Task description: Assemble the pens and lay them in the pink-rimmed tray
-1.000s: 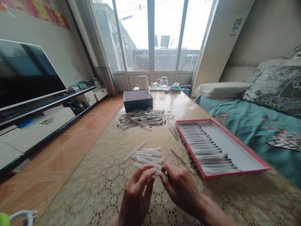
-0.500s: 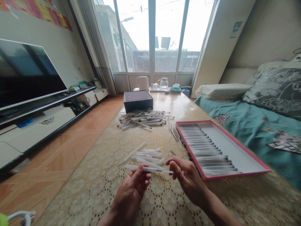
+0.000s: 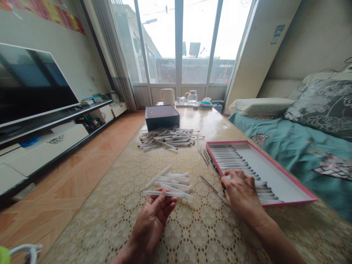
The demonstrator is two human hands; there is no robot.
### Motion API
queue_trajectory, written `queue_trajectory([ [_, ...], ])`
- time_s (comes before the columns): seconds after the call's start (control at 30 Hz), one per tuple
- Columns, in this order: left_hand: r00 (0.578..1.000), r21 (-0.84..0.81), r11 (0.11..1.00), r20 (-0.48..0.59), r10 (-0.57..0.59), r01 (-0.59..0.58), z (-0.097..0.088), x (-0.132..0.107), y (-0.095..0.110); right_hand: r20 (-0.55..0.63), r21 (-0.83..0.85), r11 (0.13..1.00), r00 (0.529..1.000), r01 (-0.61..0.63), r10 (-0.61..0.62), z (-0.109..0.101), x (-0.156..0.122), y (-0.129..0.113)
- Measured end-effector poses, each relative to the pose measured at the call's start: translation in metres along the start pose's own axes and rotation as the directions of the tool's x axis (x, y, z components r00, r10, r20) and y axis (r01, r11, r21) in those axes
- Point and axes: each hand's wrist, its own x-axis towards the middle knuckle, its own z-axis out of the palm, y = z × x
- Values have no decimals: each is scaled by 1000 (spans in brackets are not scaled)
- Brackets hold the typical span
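My left hand (image 3: pixel 154 216) is closed, with thumb and fingers pinching a white pen barrel (image 3: pixel 154 193) held level above the table. Just beyond it lies a small pile of translucent white pen barrels (image 3: pixel 174 178). At the near left rim of a pink-edged tray (image 3: pixel 288 176), my right hand (image 3: pixel 242 192) is curled downward. Its fingertips are bent together beside a dark part, and what they hold is hidden. Pens (image 3: pixel 231 157) with dark ends lie in a row inside the tray. A thin dark pen refill (image 3: pixel 210 183) rests on the table left of that hand.
Farther back, a heap of pens (image 3: pixel 167 140) lies before a dark box (image 3: pixel 162 118). Several thin dark pieces (image 3: pixel 207 157) line the tray's left side. A jug (image 3: pixel 167 97) and a glass pot (image 3: pixel 192 97) stand at the table's far end.
My right hand has moved right, from the pen barrel's end to the tray's left rim. My left hand still holds the barrel, nearly in place.
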Motion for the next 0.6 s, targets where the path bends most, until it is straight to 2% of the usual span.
queue_trajectory([
  [0.27,1000,28,1000,11,9,-9,0,2,-1,-4,-2,1000,1000,16,-16,3,0,-2],
  [0.37,999,48,999,33,10,-11,1,1,-2,-61,47,999,998,28,-25,2,1,-4],
  [0.43,999,62,998,45,10,-13,2,1,-2,-148,137,989,988,54,-33,0,2,-9],
  [0.5,998,75,997,53,13,-17,2,1,-2,-203,309,947,979,90,-26,-4,2,-19],
  [0.53,998,80,997,60,14,-19,3,1,-2,-187,423,901,982,93,-13,-5,1,-26],
  [0.6,997,87,996,72,16,-22,2,1,-2,-78,652,757,997,44,9,-5,-3,-40],
])
